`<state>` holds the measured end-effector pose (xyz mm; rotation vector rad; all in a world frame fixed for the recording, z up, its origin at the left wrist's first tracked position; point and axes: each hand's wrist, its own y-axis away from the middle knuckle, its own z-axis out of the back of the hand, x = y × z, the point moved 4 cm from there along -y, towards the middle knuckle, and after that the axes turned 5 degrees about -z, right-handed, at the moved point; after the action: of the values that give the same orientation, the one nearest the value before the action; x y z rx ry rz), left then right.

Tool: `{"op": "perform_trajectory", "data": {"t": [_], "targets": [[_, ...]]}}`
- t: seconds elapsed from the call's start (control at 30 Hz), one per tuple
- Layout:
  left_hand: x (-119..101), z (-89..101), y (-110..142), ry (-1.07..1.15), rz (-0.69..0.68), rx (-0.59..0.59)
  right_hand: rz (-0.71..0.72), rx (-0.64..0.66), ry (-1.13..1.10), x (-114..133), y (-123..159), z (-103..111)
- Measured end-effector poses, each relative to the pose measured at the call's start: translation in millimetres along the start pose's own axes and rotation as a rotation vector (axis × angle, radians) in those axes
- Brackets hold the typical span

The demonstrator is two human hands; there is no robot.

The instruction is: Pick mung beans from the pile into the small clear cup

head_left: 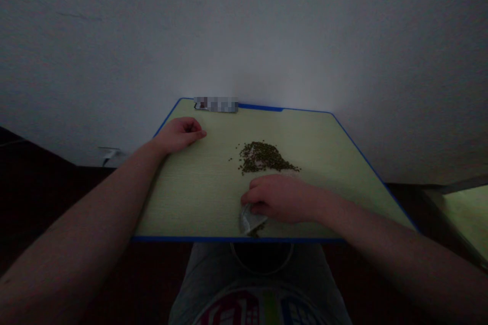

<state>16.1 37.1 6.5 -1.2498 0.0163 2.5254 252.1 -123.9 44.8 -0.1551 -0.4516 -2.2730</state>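
Observation:
A pile of small dark green beans [263, 157] lies near the middle of a pale green table [198, 188] with a blue edge. Just in front of the pile, my right hand [280, 197] rests on the table with its fingers curled, closed on a small clear plastic bag [249, 221] near the table's front edge. My left hand [181, 133] lies at the table's far left, loosely closed in a fist, holding nothing that I can see.
A phone-like object [215, 105] lies at the table's far edge against a white wall. A round container [262, 259] sits below the front edge, on my lap. Another pale table [467, 213] stands at the right. The floor is dark.

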Motion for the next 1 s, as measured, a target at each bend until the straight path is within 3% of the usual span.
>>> {"op": "perform_trajectory", "data": {"t": [0.27,0.5,1.0], "targets": [[-3,-0.3,0,0.011,0.003,-0.001,-0.201,-0.063,-0.209,-3,30,-15],[-4,-0.5,1,0.028,0.011,0.005,-0.329,-0.124,-0.242,-3,48,-28],[6,0.5,-3,-0.022,-0.030,0.009,-0.450,-0.205,-0.320,-8,74,-39]]}}
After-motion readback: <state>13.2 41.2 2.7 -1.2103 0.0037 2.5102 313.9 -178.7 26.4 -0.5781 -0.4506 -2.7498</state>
